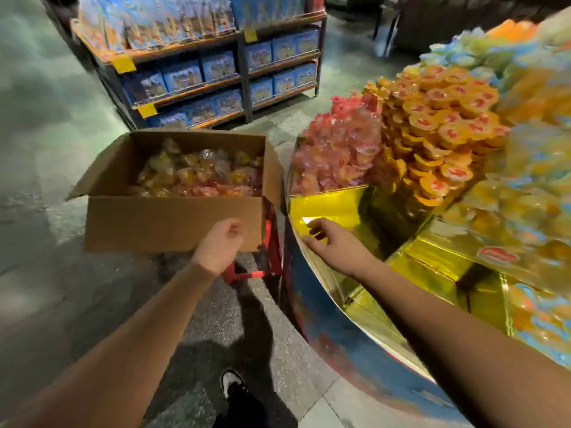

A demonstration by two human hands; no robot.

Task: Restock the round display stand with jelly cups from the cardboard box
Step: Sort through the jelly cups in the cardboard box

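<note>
Jelly cups (197, 174) fill the cardboard box (173, 222) at centre left, beside the round display stand (340, 332). They look light, slippery, squashable; best scooped by the rims. Left hand (217, 247) loosely curled, empty; right hand (332, 244) spread over the empty gold compartment (336, 205).

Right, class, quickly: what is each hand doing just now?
Left hand: fingers loosely curled, holding nothing, in front of the cardboard box.
Right hand: open, empty, over the display stand.
</note>
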